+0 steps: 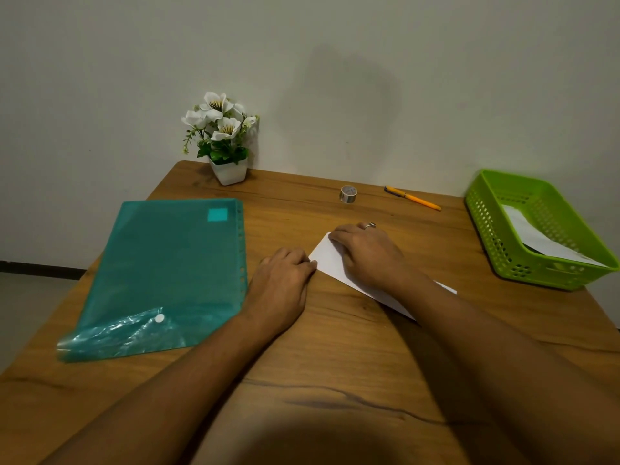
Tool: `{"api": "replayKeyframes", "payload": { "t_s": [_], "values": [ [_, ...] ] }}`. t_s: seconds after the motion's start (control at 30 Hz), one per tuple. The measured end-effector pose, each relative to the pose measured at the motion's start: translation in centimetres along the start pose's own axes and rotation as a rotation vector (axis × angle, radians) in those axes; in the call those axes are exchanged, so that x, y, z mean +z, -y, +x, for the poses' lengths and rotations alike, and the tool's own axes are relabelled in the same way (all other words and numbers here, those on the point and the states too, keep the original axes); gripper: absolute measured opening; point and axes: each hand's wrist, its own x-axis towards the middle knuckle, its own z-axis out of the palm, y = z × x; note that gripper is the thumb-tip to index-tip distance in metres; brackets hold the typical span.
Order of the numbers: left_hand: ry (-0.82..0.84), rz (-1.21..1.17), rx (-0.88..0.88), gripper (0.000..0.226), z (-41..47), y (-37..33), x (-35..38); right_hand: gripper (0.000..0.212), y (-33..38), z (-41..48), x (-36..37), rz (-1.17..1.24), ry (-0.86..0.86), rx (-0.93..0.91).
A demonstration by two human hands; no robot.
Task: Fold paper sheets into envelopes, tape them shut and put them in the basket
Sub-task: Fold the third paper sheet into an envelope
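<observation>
A folded white paper sheet point(330, 260) lies flat on the wooden table point(335, 347), slanting from the centre toward the lower right. My right hand point(369, 255) lies palm-down on it, fingers pressing near its upper left corner; my forearm hides much of the sheet. My left hand point(285, 280) rests at the paper's left edge with its fingers bent, fingertips touching that edge. A green plastic basket point(503, 243) stands at the right edge of the table and holds a white folded paper point(540, 239). A small tape roll point(348, 195) stands behind the paper.
A teal plastic folder point(167, 270) lies on the left half of the table. A white pot of artificial flowers point(228, 169) stands at the back by the wall. An orange pen-shaped tool point(412, 198) lies right of the tape.
</observation>
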Motion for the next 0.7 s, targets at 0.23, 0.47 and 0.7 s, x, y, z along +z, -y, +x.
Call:
{"api": "replayKeyframes", "payload": {
  "t_s": [0.23, 0.47, 0.7],
  "values": [
    [-0.011, 0.002, -0.007, 0.035, -0.1, -0.1, -0.1, 0.036, 1.4, 0.3, -0.8, -0.087, 0.073, -0.15],
    [-0.028, -0.002, 0.009, 0.032, -0.1, 0.0, 0.0, 0.036, 2.4, -0.8, 0.1, 0.063, 0.034, -0.167],
    [-0.008, 0.004, 0.008, 0.035, 0.0, -0.1, -0.2, 0.041, 1.5, 0.9, -0.2, 0.0, 0.06, -0.01]
  ]
}}
